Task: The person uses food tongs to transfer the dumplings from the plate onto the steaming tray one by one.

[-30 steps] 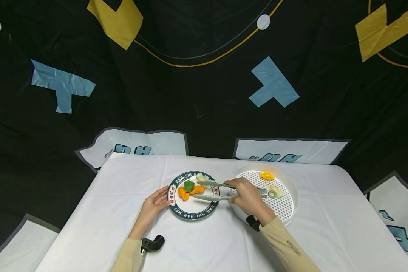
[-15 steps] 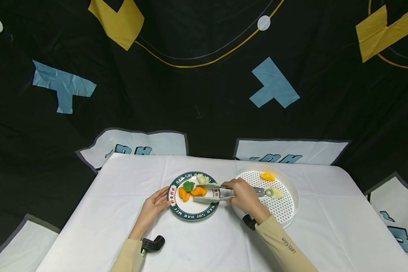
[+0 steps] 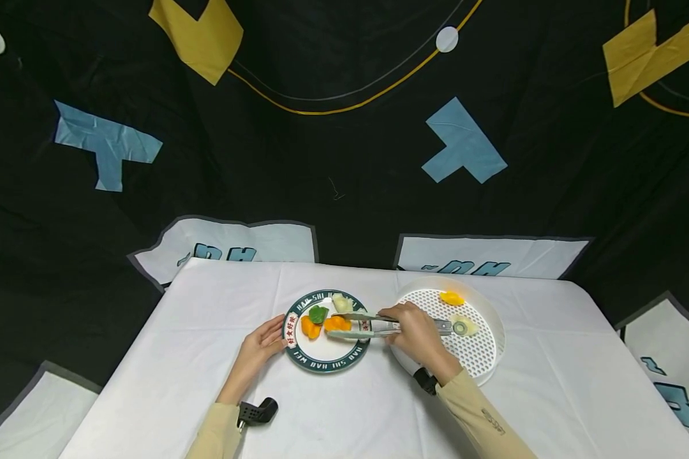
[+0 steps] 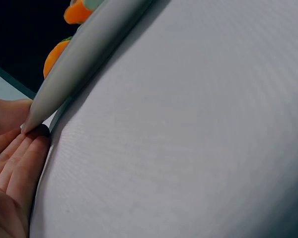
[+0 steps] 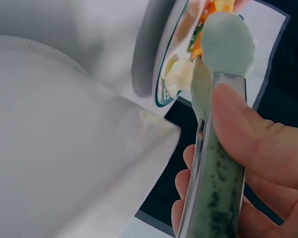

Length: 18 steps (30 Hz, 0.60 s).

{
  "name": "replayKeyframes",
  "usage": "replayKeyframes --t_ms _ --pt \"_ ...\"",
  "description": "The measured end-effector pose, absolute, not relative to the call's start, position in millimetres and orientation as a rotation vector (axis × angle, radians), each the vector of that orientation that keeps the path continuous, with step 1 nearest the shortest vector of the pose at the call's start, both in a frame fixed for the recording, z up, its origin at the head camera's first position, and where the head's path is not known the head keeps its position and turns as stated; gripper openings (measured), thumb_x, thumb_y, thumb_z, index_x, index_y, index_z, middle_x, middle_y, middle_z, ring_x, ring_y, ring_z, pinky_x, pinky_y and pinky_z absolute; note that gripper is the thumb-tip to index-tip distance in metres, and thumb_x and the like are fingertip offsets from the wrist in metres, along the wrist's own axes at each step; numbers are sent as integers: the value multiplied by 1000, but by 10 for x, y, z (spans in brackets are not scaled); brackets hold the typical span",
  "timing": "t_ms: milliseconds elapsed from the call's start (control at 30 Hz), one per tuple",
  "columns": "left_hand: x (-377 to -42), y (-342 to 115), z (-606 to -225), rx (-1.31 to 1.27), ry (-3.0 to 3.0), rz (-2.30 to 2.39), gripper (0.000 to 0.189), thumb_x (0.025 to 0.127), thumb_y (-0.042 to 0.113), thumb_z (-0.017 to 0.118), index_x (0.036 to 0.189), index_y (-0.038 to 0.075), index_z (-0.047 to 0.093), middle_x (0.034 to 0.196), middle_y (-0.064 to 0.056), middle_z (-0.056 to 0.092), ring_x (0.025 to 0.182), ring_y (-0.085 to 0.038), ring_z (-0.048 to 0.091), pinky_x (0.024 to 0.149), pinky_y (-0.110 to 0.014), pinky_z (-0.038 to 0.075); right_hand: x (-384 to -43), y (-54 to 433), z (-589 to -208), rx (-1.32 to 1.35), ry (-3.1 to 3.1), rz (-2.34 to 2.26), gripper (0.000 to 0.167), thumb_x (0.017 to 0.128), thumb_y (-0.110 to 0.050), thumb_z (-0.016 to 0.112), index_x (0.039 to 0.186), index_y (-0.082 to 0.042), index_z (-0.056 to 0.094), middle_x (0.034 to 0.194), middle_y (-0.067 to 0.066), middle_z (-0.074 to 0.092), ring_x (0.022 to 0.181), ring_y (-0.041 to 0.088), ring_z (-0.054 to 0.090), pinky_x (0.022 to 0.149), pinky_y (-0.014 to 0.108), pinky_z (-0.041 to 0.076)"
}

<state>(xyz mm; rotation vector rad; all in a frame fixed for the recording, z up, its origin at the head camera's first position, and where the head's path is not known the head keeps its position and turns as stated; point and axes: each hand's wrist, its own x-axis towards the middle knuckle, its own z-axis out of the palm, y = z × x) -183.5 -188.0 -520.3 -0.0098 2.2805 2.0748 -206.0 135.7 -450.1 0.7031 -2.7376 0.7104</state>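
Observation:
My right hand (image 3: 418, 333) grips a pair of tongs (image 5: 218, 188) with pale green tips, reaching left over the plate. An orange piece of food (image 3: 337, 324) lies between the tong tips, on or just above the plate. On the left, my left hand (image 3: 259, 344) pinches the rim of the green-bordered white plate (image 3: 325, 364), thumb and fingers at its edge in the left wrist view. The plate also bears another orange piece (image 3: 311, 327), a green piece (image 3: 318, 313) and a pale piece (image 3: 341, 302).
A round white tray with a perforated bottom (image 3: 476, 356) stands right of the plate, beneath my right hand. It holds a yellow piece (image 3: 451, 298) and a pale piece (image 3: 469, 326) near the tongs' hinge. White cloth (image 3: 557, 370) covers the table; a black curtain (image 3: 344, 172) hangs behind.
The tong tips have drawn closer together around the right-hand orange piece, which has shifted slightly to the right. My left hand and the plate have stayed put.

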Motion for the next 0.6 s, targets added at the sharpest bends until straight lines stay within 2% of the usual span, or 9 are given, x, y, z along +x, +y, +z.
replayKeyframes --t_ms 367,600 --pt "-1821 -1877 -5170 4 2229 2103 57 89 -3 60 142 -3 39 143 -24 41 128 -33 44 95 -19 45 -1990 1480 -4352 655 -2673 790 52 56 6 83 106 -6 73 102 6 70 94 24 61 83 41 53" --pt "-1810 -1872 -5167 -7 2242 2091 57 89 -3 61 142 -3 41 143 -23 41 128 -33 44 95 -20 45 -1970 1650 -4295 607 -2643 800 52 58 -1 87 108 -6 73 106 8 70 99 27 62 86 46 52"
